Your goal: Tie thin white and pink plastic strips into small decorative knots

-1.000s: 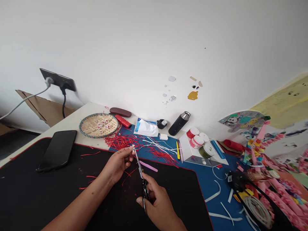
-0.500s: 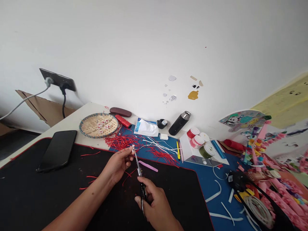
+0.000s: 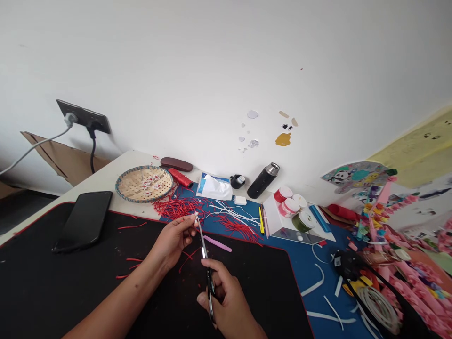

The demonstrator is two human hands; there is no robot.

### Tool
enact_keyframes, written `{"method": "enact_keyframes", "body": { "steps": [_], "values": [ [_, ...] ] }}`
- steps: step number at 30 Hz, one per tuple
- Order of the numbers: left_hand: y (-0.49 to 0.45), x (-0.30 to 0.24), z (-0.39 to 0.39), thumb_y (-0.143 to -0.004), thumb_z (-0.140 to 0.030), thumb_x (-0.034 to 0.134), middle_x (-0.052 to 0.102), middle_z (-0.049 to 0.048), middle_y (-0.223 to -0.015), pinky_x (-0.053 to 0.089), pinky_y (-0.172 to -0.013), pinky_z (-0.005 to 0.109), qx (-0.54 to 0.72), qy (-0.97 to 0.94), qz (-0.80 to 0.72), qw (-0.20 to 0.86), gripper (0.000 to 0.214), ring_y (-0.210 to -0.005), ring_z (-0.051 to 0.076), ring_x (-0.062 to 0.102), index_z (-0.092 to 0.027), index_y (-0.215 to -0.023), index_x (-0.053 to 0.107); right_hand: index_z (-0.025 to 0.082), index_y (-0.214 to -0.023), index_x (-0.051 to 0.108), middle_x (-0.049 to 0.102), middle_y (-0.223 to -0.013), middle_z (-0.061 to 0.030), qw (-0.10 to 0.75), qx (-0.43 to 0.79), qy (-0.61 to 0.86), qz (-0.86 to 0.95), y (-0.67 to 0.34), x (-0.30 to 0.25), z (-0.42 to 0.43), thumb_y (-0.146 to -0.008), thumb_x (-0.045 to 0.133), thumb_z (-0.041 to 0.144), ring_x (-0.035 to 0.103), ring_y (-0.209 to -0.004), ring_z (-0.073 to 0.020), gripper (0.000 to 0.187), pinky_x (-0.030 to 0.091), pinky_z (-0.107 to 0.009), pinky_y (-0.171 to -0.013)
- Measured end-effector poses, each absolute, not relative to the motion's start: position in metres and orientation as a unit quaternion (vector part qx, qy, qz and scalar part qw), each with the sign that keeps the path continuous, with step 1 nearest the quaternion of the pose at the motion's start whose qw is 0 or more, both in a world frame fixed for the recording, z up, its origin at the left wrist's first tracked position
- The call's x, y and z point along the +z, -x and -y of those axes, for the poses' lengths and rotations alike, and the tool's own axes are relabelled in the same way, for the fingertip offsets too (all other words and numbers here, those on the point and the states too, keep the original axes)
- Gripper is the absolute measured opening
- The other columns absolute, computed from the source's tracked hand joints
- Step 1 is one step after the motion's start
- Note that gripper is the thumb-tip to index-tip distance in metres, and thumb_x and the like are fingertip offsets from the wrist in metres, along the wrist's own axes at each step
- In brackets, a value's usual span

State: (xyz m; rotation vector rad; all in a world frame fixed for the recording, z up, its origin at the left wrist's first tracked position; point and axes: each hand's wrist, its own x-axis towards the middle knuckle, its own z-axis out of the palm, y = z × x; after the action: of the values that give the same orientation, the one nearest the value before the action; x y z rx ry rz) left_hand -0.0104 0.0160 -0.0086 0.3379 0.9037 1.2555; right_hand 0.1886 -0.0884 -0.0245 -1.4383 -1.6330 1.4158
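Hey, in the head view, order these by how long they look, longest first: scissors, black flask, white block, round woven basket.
1. Scissors, partly hidden
2. Round woven basket
3. Black flask
4. White block

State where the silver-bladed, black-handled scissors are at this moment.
In the head view, the silver-bladed, black-handled scissors are low, just left of centre, held in the right hand, blade tips at the small white piece pinched in the left hand.

Soft, diffuse light; wall (image 3: pixel 197 70) pale grey, dimmer toward corners. Faint shadow under socket plate (image 3: pixel 82 116). Mat (image 3: pixel 275 287) very dark, little detail. Wide-angle stretch at right edge.
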Motion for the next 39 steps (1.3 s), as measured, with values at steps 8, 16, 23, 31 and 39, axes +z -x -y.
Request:
{"method": "enact_keyframes", "body": {
  "steps": [8, 16, 23, 31, 39],
  "values": [
    [0.010, -0.007, -0.016, -0.059, -0.032, 0.100, 0.067, 0.0002, -0.068, 0.035, -0.043, 0.016, 0.563, -0.147, -0.405, 0.705, 0.034, -0.055, 0.009, 0.055, -0.013, -0.071, 0.074, 0.028, -0.143, 0.059, 0.049, -0.077, 0.0065, 0.278, 0.590, 0.512, 0.560, -0.187, -0.033, 0.090, -0.087, 0.079, 0.058, 0.044, -0.048, -0.0071, 0.066, 0.039, -0.018, -0.046],
    [0.010, -0.007, -0.017, -0.065, -0.024, 0.094, 0.066, 0.0009, -0.068, 0.034, -0.041, 0.015, 0.559, -0.124, -0.404, 0.714, 0.025, -0.053, 0.008, 0.055, -0.011, -0.071, 0.074, 0.027, -0.144, 0.058, 0.050, -0.076, 0.0079, 0.273, 0.624, 0.500, 0.536, -0.180, -0.027, 0.089, -0.086, 0.079, 0.061, 0.045, -0.037, -0.0045, 0.070, 0.034, -0.015, -0.035],
    [0.010, -0.007, -0.017, -0.069, -0.020, 0.092, 0.066, 0.0010, -0.068, 0.034, -0.041, 0.015, 0.554, -0.121, -0.400, 0.720, 0.021, -0.053, 0.008, 0.054, -0.012, -0.071, 0.072, 0.027, -0.142, 0.058, 0.049, -0.076, 0.0086, 0.287, 0.656, 0.483, 0.504, -0.175, -0.025, 0.089, -0.085, 0.081, 0.062, 0.045, -0.035, -0.0027, 0.071, 0.032, -0.014, -0.033],
    [0.010, -0.006, -0.016, -0.064, -0.027, 0.097, 0.067, 0.0007, -0.068, 0.036, -0.041, 0.015, 0.563, -0.150, -0.391, 0.712, 0.028, -0.054, 0.009, 0.055, -0.012, -0.072, 0.074, 0.027, -0.142, 0.057, 0.052, -0.080, 0.0087, 0.341, 0.716, 0.425, 0.436, -0.175, -0.028, 0.092, -0.082, 0.085, 0.062, 0.038, -0.034, 0.0005, 0.076, 0.034, -0.014, -0.033],
    [0.010, -0.002, -0.015, -0.065, -0.028, 0.096, 0.066, 0.0000, -0.069, 0.036, -0.041, 0.015, 0.557, -0.159, -0.390, 0.715, 0.028, -0.054, 0.009, 0.054, -0.014, -0.074, 0.074, 0.027, -0.144, 0.057, 0.052, -0.080, 0.0086, 0.339, 0.720, 0.432, 0.425, -0.175, -0.028, 0.093, -0.079, 0.086, 0.063, 0.042, -0.033, -0.0008, 0.079, 0.032, -0.015, -0.032]
  ]
}}
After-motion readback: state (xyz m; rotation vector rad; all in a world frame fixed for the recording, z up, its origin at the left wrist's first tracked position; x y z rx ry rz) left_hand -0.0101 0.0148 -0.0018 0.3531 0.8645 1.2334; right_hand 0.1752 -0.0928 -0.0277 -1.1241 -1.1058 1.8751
